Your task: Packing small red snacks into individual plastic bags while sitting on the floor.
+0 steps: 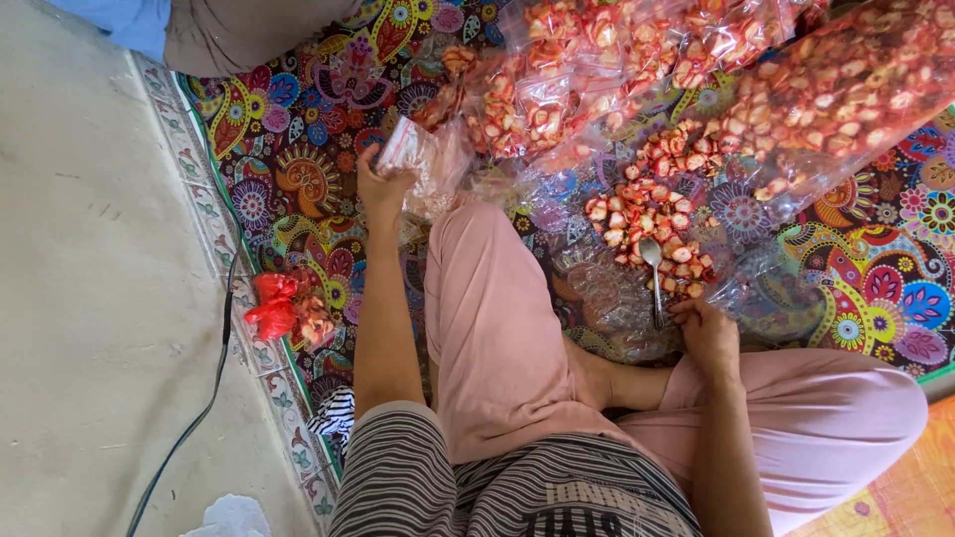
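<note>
My left hand [381,186] is raised beside my knee and grips a small clear plastic bag [418,159] by its top. My right hand [704,326] rests on clear plastic sheeting [607,298] by my shin, fingers closed at the handle end of a metal spoon [654,268]. The spoon's bowl lies in a loose pile of red and white snack pieces [652,224] spread on the plastic. I sit cross-legged in pink trousers [487,318].
Several filled clear bags of the same snacks [597,70] lie ahead, with one large bag [846,99] at the right. A colourful patterned mat [298,169] covers the floor. A red plastic bundle [274,303] and a black cable [214,388] lie at the left.
</note>
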